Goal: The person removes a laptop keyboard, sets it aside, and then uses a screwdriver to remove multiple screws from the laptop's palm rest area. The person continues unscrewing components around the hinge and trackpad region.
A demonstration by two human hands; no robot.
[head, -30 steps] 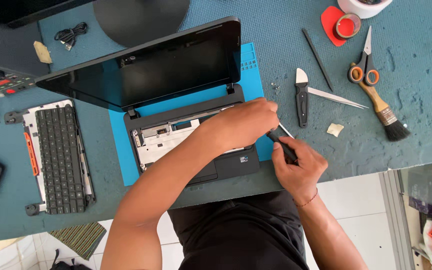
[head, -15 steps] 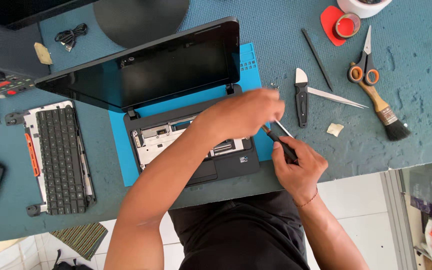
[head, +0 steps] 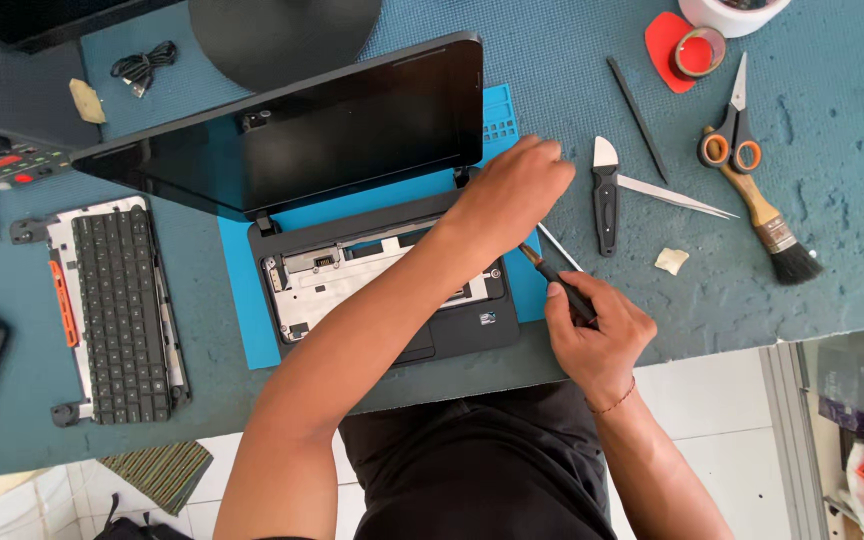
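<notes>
A small black laptop (head: 352,150) lies open on a blue mat (head: 242,320), its keyboard removed so the metal plate (head: 342,285) inside shows. My left hand (head: 514,190) reaches across the base to the mat's upper right, past the hinge, fingers curled together; whether it pinches anything is hidden. My right hand (head: 597,330) grips a black screwdriver (head: 557,283) at the laptop's right front corner, tip pointing up-left toward the base.
The removed keyboard (head: 117,305) lies at the left. Right of the laptop lie a black-handled pry tool (head: 605,200), a thin metal blade (head: 674,197), a black stick (head: 637,118), scissors (head: 729,135), a brush (head: 767,225) and a tape roll (head: 699,50). The table edge runs just below my hands.
My left hand has moved up and to the right, from the laptop's base to the mat beside the hinge. My right hand with the screwdriver has hardly moved.
</notes>
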